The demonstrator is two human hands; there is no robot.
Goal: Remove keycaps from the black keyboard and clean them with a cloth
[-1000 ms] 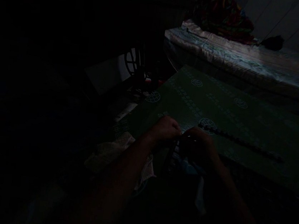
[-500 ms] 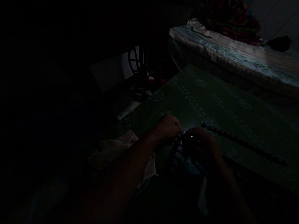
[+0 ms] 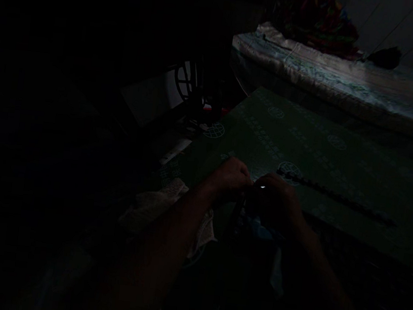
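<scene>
The scene is very dark. My left hand [image 3: 233,176] has its fingers pinched together, almost meeting those of my right hand [image 3: 277,195]. My right hand is also closed, and a small bright glint [image 3: 262,187] shows at its fingers. What either hand holds is too dark to name. Just below them stands a dark, narrow object [image 3: 236,215], partly covered by the hands. Some bluish material [image 3: 260,228] lies beneath my right hand. To the right, a long dark strand with a braided look [image 3: 336,196] stretches across the green printed board [image 3: 304,151].
A pale crumpled cloth [image 3: 160,202] lies beside my left forearm. Behind the board is a mattress [image 3: 334,80] with a colourful red bundle [image 3: 318,23] on it. A dark spoked wheel [image 3: 185,80] stands at the board's far left. Deep shadow hides the left side.
My left fingers have drawn slightly closer to my right hand, and the glint has shrunk. Less of the dark object below shows. The view has dimmed and shifted slightly.
</scene>
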